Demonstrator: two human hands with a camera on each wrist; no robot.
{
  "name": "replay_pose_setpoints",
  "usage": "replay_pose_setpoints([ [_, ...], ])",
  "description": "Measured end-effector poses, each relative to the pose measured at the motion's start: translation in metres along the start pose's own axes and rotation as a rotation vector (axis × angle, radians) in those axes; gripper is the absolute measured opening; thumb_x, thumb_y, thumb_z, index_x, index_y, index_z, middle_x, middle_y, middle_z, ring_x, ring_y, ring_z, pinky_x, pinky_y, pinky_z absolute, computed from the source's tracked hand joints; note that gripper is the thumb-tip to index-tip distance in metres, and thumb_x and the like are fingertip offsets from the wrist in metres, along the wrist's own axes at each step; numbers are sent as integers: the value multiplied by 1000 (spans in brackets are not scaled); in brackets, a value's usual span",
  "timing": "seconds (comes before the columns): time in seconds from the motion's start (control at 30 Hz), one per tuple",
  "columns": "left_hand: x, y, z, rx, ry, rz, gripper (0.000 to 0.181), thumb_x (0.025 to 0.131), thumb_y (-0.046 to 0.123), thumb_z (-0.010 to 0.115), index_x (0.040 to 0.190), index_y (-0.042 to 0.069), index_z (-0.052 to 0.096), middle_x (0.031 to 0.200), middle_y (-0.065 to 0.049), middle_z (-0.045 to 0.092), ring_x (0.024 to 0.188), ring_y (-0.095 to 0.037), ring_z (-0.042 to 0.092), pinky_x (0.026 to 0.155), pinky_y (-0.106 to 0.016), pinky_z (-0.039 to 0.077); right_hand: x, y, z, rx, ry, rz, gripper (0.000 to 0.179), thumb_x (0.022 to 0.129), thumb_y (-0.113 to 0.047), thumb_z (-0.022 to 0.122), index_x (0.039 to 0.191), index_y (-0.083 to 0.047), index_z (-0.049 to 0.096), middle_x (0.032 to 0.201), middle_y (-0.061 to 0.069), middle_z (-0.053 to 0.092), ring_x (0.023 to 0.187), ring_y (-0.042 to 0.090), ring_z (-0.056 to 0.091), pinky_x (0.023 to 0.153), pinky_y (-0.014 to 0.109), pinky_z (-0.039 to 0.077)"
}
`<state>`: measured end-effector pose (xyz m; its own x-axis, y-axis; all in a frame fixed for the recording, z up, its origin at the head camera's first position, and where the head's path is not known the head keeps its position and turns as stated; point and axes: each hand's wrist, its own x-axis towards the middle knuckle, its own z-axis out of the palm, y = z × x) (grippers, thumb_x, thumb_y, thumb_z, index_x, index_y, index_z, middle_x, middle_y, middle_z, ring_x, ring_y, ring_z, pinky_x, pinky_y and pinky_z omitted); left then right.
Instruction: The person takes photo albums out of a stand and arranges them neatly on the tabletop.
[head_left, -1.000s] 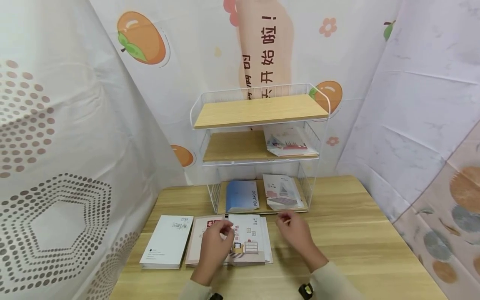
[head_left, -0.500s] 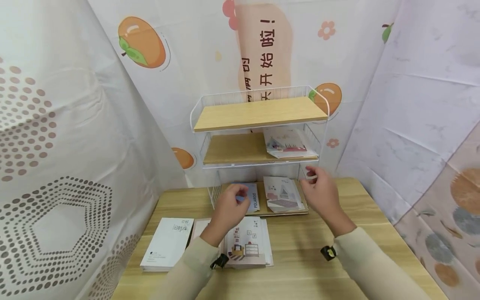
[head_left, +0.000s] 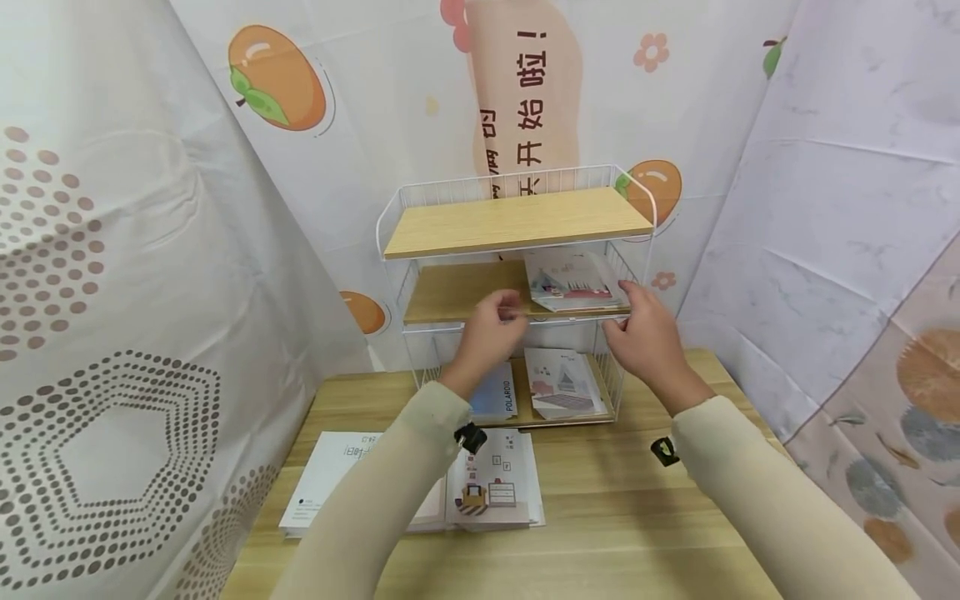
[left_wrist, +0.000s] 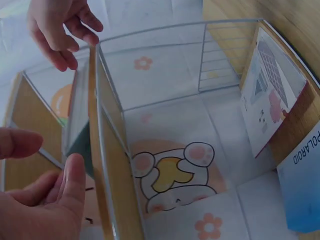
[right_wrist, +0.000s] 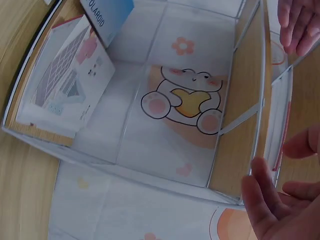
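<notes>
1. Two arms in pale sleeves (head_left: 757, 483) reached up from the bottom of my head view, slanting inward to the rack (head_left: 517, 218).
2. The left hand (head_left: 489, 337) stood in front of the middle shelf (head_left: 465, 292), near the left front corner of the books (head_left: 573, 282). In the head view its fingers bent forward over the thumb.
3. On the left wrist camera I saw its thumb and fingers held apart with a gap between them, pinching nothing.
4. The right hand (head_left: 648, 337) stood at the right front corner of the books, one finger raised beside them and the thumb lower, near the shelf's front edge.
5. My right wrist camera showed its digits spread and loosely bent. I could not tell whether any of them touched the books or the shelf.
6. The books lay flat at the right end of the middle shelf, between the two hands in the head view.
7. Below, the bottom shelf (head_left: 522, 396) bore a blue book (head_left: 495, 393), partly hidden by the left arm, and a white book (head_left: 564, 383) to its right.
8. On the table (head_left: 622, 500) I saw more books (head_left: 495, 492), the left sleeve crossing in front of some.
</notes>
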<state>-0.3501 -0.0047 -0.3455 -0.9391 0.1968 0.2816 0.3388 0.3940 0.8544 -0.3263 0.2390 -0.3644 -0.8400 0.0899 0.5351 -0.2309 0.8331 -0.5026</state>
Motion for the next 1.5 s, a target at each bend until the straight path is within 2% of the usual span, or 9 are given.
replay_pose_setpoints([
  [0.1,11,1,0,-34,15,-54,50,85,15,59,132,2,50,127,-8,58,102,-16,61,81,-28,54,4,0,0,-39,-63,-9,63,82,-19,54,141,-1,39,137,21,48,105,34,55,85,54,47],
  [0.23,20,1,-1,-114,2,-140,53,84,13,60,134,1,48,128,-10,57,98,-19,64,81,-28,55,8,0,2,-70,-147,-4,66,84,-21,53,143,2,34,143,23,42,131,40,40,103,58,37],
  [0.37,25,2,-2,-223,-26,-221,52,85,12,59,135,1,48,126,-10,58,99,-19,66,84,-27,55,10,0,5,-82,-194,13,68,84,-22,54,143,4,33,143,24,41,131,41,40,104,57,37],
  [0.57,32,7,-5,-366,-81,-290,50,90,11,53,137,-4,44,123,-17,59,110,-26,63,90,-30,54,9,1,6,-77,-201,33,66,84,-22,54,141,5,35,141,25,43,127,43,43,102,57,38],
  [0.77,34,9,-7,-307,-123,-327,48,91,13,51,137,1,47,122,-13,62,113,-26,60,93,-32,52,8,0,6,-64,-196,53,64,85,-23,54,141,3,37,141,24,44,128,42,43,103,57,38],
  [1.07,34,7,-12,-380,-168,-384,46,92,11,47,138,6,48,132,-10,54,118,-23,55,100,-36,47,9,-5,7,-66,-192,78,60,85,-23,53,140,0,42,136,24,50,122,42,49,97,56,43],
  [1.17,36,6,-10,-358,-180,-387,47,92,11,48,138,7,48,133,-9,55,118,-22,55,99,-35,48,8,-4,7,-60,-195,91,60,86,-23,53,140,0,41,135,24,50,122,43,49,98,57,43],
  [1.37,38,6,-5,-324,-157,-358,47,91,11,48,137,8,50,139,-6,52,119,-21,54,98,-33,48,6,-4,5,-30,-177,104,59,86,-24,54,140,-3,42,135,23,51,121,41,50,97,55,43],
  [1.5,36,6,-4,-321,-140,-378,46,90,11,49,136,11,52,136,-5,54,116,-20,55,96,-32,49,3,-5,4,-8,-165,99,57,86,-23,53,139,-3,44,128,20,57,107,34,59,87,50,50],
])
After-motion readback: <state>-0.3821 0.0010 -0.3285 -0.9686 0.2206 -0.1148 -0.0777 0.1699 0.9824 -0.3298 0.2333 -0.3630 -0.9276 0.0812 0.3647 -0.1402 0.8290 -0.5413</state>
